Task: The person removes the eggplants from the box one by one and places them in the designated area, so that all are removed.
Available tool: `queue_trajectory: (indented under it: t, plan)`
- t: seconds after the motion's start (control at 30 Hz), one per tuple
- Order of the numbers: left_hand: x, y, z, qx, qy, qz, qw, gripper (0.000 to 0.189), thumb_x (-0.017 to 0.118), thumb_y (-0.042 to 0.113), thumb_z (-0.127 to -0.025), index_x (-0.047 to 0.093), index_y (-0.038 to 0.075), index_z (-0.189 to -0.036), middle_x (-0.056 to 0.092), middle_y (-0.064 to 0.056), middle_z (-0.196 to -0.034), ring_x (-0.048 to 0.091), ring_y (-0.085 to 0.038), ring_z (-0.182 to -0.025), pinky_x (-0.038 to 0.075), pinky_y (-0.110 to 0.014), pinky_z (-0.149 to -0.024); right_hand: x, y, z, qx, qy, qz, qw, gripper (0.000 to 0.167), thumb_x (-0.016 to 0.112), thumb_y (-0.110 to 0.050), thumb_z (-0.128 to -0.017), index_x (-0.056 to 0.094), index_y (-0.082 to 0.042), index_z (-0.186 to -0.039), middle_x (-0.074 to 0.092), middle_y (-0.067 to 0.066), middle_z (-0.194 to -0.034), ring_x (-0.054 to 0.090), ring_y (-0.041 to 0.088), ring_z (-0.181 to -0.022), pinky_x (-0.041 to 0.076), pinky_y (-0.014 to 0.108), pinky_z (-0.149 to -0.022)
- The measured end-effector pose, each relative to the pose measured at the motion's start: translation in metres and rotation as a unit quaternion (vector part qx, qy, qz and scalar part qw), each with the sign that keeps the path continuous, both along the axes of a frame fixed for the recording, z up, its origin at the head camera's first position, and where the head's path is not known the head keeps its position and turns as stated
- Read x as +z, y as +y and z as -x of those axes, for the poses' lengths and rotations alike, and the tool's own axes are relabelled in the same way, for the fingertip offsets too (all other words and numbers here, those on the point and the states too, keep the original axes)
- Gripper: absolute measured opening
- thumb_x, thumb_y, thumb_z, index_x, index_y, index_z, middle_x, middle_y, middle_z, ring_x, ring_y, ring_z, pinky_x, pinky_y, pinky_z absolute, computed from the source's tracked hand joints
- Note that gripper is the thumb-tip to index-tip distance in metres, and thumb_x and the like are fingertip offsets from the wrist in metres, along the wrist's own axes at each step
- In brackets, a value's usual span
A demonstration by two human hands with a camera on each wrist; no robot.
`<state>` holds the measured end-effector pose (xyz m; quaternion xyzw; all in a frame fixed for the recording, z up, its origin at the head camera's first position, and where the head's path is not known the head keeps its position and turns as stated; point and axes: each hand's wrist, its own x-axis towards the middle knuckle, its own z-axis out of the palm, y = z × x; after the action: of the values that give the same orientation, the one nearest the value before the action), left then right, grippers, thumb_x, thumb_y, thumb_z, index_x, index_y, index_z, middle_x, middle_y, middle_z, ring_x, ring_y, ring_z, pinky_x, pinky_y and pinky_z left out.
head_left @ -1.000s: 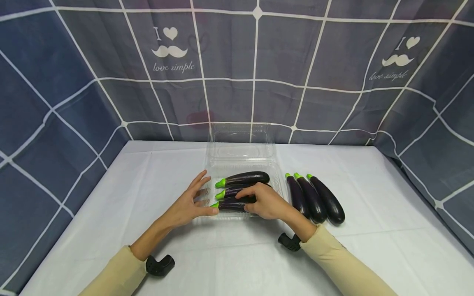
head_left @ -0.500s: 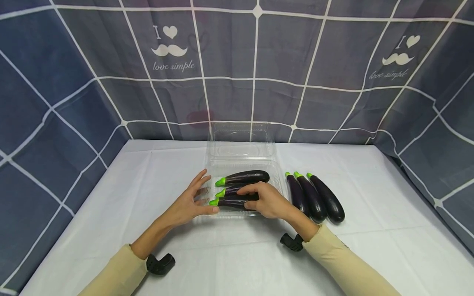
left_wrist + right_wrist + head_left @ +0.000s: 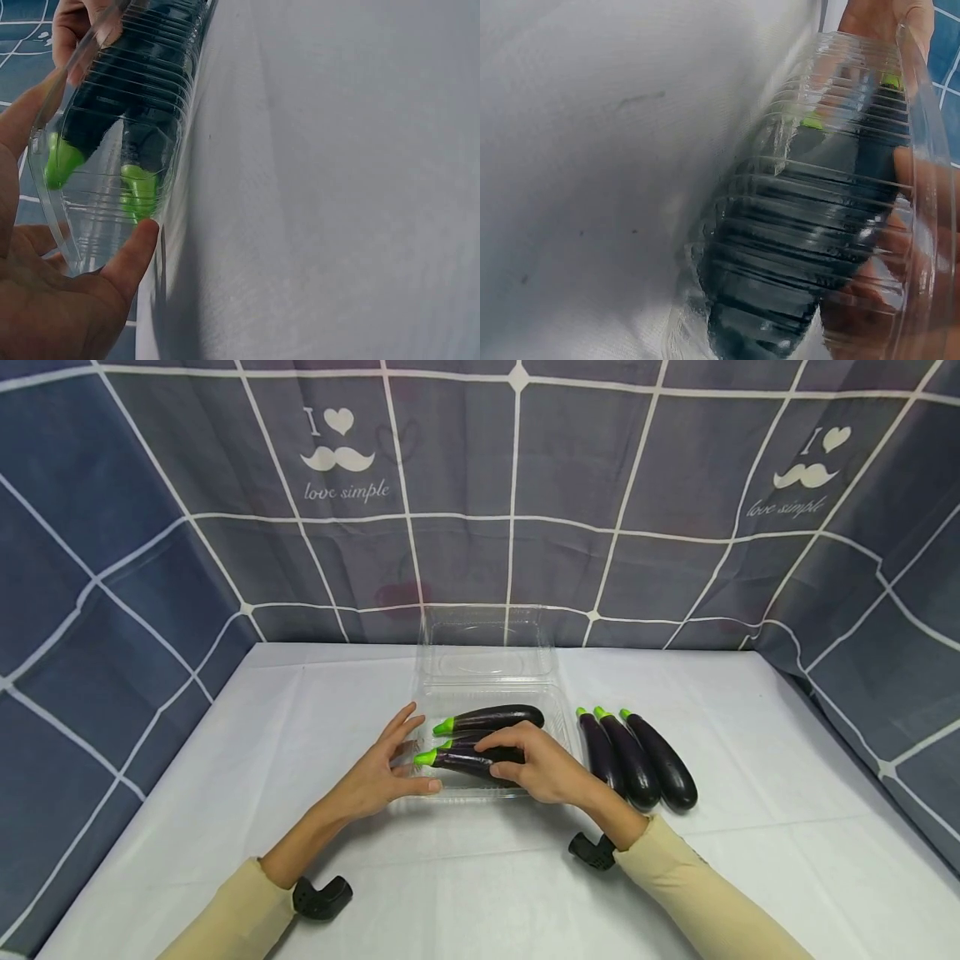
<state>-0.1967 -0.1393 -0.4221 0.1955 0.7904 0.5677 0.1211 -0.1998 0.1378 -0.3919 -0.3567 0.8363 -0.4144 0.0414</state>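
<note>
In the head view, my right hand [image 3: 543, 768] pinches the near eggplant [image 3: 465, 762] between thumb and fingers, inside a clear plastic container [image 3: 487, 794]. Its green stem end points left and sits higher than the other end. Behind it lie a partly covered middle eggplant [image 3: 467, 742] and a far eggplant [image 3: 498, 717]. My left hand [image 3: 375, 781] spreads its fingers at the container's left end. The left wrist view has its thumb against the ribbed wall, near a lower green stem [image 3: 140, 187]. Ribbed plastic blurs the dark eggplant bodies [image 3: 765, 247] in the right wrist view.
The container's hinged lid [image 3: 487, 647] stands up at the back, near the grid-patterned curtain [image 3: 465, 560]. Right of the container, three more eggplants [image 3: 632, 760] lie side by side on the white cloth [image 3: 315, 693]. A black wrist device [image 3: 322, 897] sits on each wrist.
The near eggplant's stem end has risen and shifted left and away, now overlapping the middle eggplant. My right hand has moved only slightly; the left hand stays at the container's end.
</note>
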Motion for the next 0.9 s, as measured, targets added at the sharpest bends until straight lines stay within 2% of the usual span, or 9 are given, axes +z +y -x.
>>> queue_trajectory:
  t: [0.17, 0.47, 0.73, 0.9]
  plan:
    - [0.001, 0.0, 0.0, 0.0, -0.001, -0.003, 1.0, 0.102, 0.082, 0.025, -0.083, 0.015, 0.018, -0.159, -0.001, -0.001, -0.165, 0.017, -0.044, -0.145, 0.03, -0.056, -0.111, 0.001, 0.001, 0.0, 0.0, -0.004, 0.0, 1.0, 0.031, 0.068, -0.003, -0.092, 0.068, -0.005, -0.123, 0.065, 0.003, -0.123, 0.055, 0.023, -0.118, 0.046, 0.044, -0.097]
    - [0.001, 0.0, -0.001, -0.003, -0.004, -0.01, 0.9999, 0.103, 0.082, 0.023, -0.083, 0.013, 0.017, -0.16, 0.0, -0.003, -0.165, 0.016, -0.045, -0.144, 0.032, -0.056, -0.11, 0.003, 0.003, 0.002, 0.008, -0.01, 0.044, 0.999, 0.029, 0.064, 0.0, -0.094, 0.068, -0.006, -0.122, 0.062, 0.006, -0.121, 0.055, 0.023, -0.115, 0.047, 0.045, -0.097]
    - [0.0, 0.001, 0.0, -0.004, -0.008, -0.02, 0.9998, 0.103, 0.082, 0.02, -0.083, 0.014, 0.012, -0.159, -0.003, 0.001, -0.165, 0.017, -0.045, -0.144, 0.034, -0.053, -0.11, 0.01, 0.004, 0.004, 0.005, -0.024, 0.046, 0.9986, 0.034, 0.057, 0.0, -0.097, 0.065, -0.009, -0.13, 0.056, 0.007, -0.125, 0.053, 0.025, -0.115, 0.047, 0.042, -0.093]
    - [0.0, 0.001, 0.0, -0.001, -0.004, -0.014, 0.9999, 0.103, 0.082, 0.023, -0.083, 0.015, 0.014, -0.159, -0.003, 0.002, -0.165, 0.018, -0.045, -0.144, 0.034, -0.053, -0.109, 0.013, 0.005, 0.006, -0.006, -0.031, 0.044, 0.9985, 0.034, 0.055, 0.0, -0.098, 0.066, -0.01, -0.129, 0.055, 0.008, -0.125, 0.052, 0.024, -0.115, 0.046, 0.042, -0.093]
